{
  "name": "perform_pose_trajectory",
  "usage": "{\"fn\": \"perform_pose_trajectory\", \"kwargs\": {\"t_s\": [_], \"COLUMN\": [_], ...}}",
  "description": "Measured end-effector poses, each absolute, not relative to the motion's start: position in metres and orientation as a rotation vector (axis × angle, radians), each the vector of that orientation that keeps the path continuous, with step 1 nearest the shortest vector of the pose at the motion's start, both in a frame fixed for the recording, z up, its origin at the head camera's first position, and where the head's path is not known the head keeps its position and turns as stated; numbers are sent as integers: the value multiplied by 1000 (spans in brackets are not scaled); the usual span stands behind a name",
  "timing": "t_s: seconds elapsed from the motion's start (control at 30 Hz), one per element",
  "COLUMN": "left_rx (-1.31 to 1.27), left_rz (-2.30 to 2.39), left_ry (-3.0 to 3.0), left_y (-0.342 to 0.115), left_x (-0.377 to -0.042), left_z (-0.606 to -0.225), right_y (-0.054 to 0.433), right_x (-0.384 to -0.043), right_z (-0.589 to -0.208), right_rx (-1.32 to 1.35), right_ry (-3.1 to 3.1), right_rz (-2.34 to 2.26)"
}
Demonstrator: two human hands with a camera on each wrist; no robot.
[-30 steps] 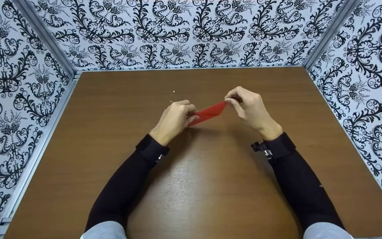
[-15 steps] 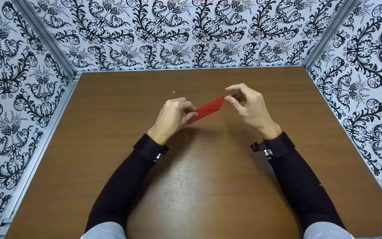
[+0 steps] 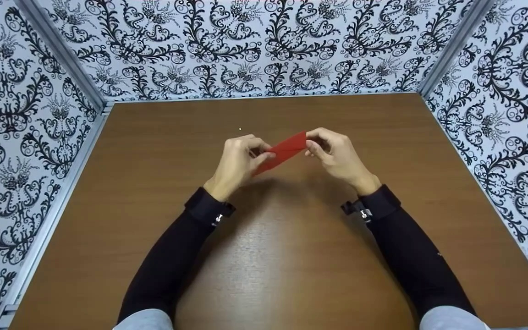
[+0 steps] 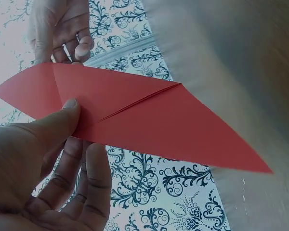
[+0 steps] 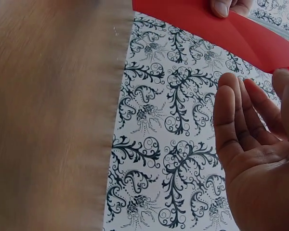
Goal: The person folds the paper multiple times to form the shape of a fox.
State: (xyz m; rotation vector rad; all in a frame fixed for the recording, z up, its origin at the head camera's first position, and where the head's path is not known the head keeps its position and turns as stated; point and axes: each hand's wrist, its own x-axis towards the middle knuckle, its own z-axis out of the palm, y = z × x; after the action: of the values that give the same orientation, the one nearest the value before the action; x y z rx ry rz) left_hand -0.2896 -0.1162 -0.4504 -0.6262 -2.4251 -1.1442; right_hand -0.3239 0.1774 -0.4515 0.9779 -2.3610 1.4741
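Note:
A folded sheet of red paper point(image 3: 288, 147) is held slantwise above the table between both hands. My left hand point(image 3: 236, 158) pinches its lower left part, thumb on the near face and fingers behind. My right hand point(image 3: 337, 156) pinches the upper right end with thumb and forefinger. The left wrist view shows the red paper point(image 4: 149, 108) as a long shape with pointed ends, a crease near one end and a slanting slit where folded layers meet. In the right wrist view, the thumb of the right hand point(image 5: 260, 139) lies at the paper's edge, other fingers extended below.
A brown wooden table point(image 3: 264, 256) spreads beneath the hands. Walls with black-and-white scroll patterns point(image 3: 264, 50) enclose it at the back and both sides, with metal rails along the corners. A tiny white speck point(image 3: 240, 129) lies beyond the left hand.
The right hand, whose fingers were parted at the paper's tip half a second ago, has moved slightly left and down and now grips that end. The paper's near face is turned more toward the head camera.

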Motion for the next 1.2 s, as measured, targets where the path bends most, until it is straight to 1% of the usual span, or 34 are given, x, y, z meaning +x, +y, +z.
{"fn": "perform_pose_trajectory", "kwargs": {"t_s": [0.47,0.7,0.87,1.2], "left_rx": [-645,-656,-649,-662], "left_rz": [-1286,-1443,-1529,-1539], "left_ry": [-2405,-2414,-2441,-2472], "left_y": [-112,-108,-107,-104], "left_x": [-285,-282,-279,-278], "left_z": [-444,-441,-440,-441], "right_y": [171,169,170,170], "right_x": [-317,-313,-311,-310], "right_z": [-445,-437,-436,-438], "right_rx": [980,945,911,885], "right_ry": [-2277,-2158,-2103,-2073], "right_rz": [1678,1800,1821,1804]}}
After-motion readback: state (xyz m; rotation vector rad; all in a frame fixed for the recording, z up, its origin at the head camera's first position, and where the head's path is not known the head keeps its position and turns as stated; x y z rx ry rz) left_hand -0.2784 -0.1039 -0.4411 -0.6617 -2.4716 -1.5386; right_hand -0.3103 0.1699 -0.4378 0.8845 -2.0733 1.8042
